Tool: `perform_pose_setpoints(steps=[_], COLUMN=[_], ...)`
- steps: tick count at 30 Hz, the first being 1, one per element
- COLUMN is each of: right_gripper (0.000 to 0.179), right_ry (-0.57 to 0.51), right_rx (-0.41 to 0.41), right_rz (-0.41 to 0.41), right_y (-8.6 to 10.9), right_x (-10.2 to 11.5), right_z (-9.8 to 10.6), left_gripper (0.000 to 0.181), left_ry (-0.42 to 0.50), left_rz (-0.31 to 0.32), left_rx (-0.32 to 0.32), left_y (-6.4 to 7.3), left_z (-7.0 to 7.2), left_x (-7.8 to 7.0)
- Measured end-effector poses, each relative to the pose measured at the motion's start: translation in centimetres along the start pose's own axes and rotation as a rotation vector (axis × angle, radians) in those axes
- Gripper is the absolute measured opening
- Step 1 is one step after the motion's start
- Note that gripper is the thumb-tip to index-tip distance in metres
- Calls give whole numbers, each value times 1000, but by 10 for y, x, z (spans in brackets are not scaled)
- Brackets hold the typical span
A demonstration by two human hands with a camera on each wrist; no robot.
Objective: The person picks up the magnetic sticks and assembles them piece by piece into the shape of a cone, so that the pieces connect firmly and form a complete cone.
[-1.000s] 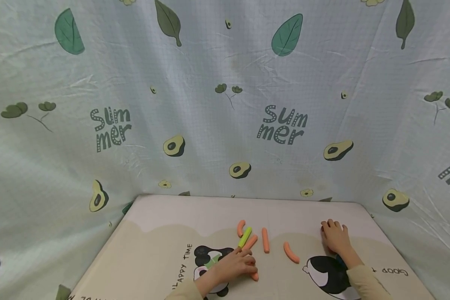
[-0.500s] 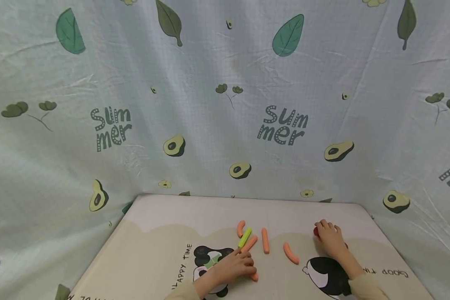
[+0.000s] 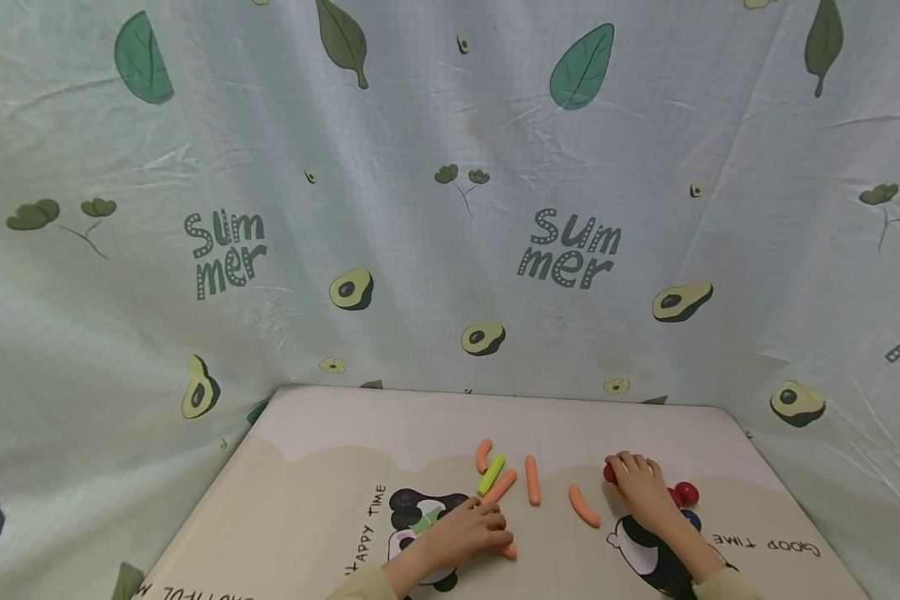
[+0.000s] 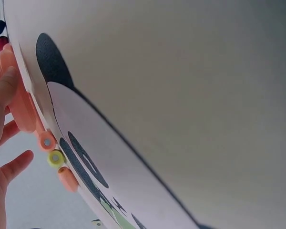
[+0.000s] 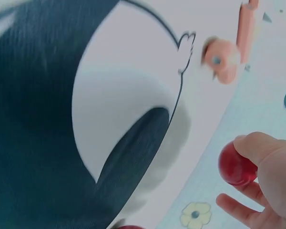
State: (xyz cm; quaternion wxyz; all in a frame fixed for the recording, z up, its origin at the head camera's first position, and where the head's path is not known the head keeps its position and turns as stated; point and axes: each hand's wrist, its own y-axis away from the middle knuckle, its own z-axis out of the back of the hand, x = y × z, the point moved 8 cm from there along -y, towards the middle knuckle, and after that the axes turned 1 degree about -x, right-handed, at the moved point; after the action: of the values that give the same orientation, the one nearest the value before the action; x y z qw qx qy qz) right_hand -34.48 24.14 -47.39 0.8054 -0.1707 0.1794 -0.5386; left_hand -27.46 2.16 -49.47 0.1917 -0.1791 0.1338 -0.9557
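Note:
My left hand [image 3: 468,535] pinches an orange plastic tube piece [image 4: 20,102], its thumb lying along the near side; in the head view only one end of that piece shows beyond the fingers. My right hand [image 3: 642,492] holds a shiny red ball [image 5: 237,164] between thumb and fingers. Behind that hand lie another red ball [image 3: 687,493], a partly covered red shape and a dark blue ball [image 3: 692,518]. Just ahead of the left hand are a straight orange tube [image 3: 501,486], a lime-green tube [image 3: 491,474] and a curved orange tube [image 3: 483,455].
Between the hands lie a straight orange tube [image 3: 532,481] and a curved orange tube [image 3: 584,507]. The tabletop [image 3: 307,475] bears printed cartoon animals and lettering. A curtain [image 3: 405,233] patterned with leaves and avocados hangs behind the far edge.
My right hand has moved left and nearer to me with the red ball. Red and blue balls behind it have come into sight. The left hand has stayed in place.

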Motion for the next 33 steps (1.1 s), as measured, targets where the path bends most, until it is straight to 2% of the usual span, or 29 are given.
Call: perform_pose_setpoints(steps=[6,14,21,30,33], right_gripper=[38,39,37,35,35], right_ry=[-17,-74,-78,-94,-101], right_rx=[51,48,67,16,24], right_rz=[1,51,54,93,108], right_y=[1,4,6,6,7], right_x=[13,30,43,58,63], right_z=[2,7,3,4,4], left_gripper=[11,10,13,13,13], left_ry=[9,8,40,42,51], left_rz=[-4,2,6,2,1], left_rx=[-26,-24,-28,-36,-32], left_y=[0,0,-1,-1,0], left_z=[3,1,0,1,1], left_x=[-1,0,1,0,0])
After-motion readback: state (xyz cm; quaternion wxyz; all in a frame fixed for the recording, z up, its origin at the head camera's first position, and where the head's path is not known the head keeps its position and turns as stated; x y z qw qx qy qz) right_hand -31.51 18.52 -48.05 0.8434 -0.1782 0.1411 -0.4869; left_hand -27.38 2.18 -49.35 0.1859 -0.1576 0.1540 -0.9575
